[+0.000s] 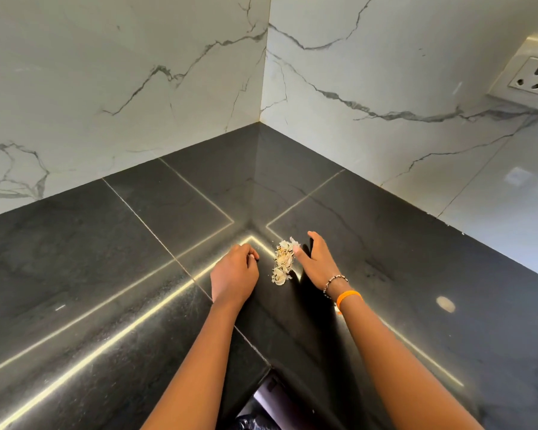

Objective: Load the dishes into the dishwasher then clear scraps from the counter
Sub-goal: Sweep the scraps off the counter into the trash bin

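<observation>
A small heap of pale, papery scraps (282, 262) lies on the black stone counter (137, 243) near its inner corner. My right hand (316, 261) stands on its edge just right of the heap, fingers straight, thumb beside the scraps. My left hand (235, 274) rests on the counter a little left of the heap, its fingers curled under; nothing shows in it. No dishes or dishwasher are in view.
White marble-pattern walls (168, 72) meet in a corner behind the counter. A wall socket (534, 77) sits at the upper right. The counter's inner front corner (269, 369) is between my forearms, with a dark bag-lined opening (255, 420) below it.
</observation>
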Demonstrator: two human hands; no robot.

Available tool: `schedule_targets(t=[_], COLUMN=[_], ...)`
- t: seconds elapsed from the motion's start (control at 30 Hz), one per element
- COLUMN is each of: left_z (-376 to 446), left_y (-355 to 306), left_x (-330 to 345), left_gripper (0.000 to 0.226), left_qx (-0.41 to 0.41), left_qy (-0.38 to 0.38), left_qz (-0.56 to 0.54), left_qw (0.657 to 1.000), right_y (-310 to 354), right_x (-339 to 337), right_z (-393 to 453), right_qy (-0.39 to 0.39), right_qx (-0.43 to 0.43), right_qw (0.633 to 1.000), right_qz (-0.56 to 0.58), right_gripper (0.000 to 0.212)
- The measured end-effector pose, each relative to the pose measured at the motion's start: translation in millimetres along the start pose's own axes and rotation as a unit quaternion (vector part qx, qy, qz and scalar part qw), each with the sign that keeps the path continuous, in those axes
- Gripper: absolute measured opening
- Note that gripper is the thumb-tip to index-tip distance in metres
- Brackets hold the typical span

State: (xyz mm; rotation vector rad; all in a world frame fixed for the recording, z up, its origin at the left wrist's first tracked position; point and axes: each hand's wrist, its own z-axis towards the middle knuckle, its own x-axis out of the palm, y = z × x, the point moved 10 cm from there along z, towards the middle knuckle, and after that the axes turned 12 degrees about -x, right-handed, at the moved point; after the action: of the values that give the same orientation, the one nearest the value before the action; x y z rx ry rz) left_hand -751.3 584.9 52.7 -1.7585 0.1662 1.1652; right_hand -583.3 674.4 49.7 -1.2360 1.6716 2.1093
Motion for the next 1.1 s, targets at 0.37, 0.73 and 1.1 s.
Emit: schedule_targets(t=[0.37, 0.73, 1.1], left_z=[2, 1, 14], left_y=[-9, -11, 8], left_x=[7, 6, 8], left_gripper=[0.015, 0.015, 0.027], left_qx=[0.048, 0.057, -0.109], left_qy=[-0.048, -0.042, 0.078], left_qz=[0.079, 0.071, -0.069], left_qw=[0.995, 0.995, 0.989], right_y=[38, -4, 29], right_x=[49, 32, 15], right_z=[-4, -55, -5], right_qy=[0.176, 0.142, 0.176], right_qx=[-0.184, -0.067, 0.002], right_qw=[0.964, 0.940, 0.966], right_qz=[-0.074, -0.304, -0.188], right_gripper=[0.054, 0.120, 0.116])
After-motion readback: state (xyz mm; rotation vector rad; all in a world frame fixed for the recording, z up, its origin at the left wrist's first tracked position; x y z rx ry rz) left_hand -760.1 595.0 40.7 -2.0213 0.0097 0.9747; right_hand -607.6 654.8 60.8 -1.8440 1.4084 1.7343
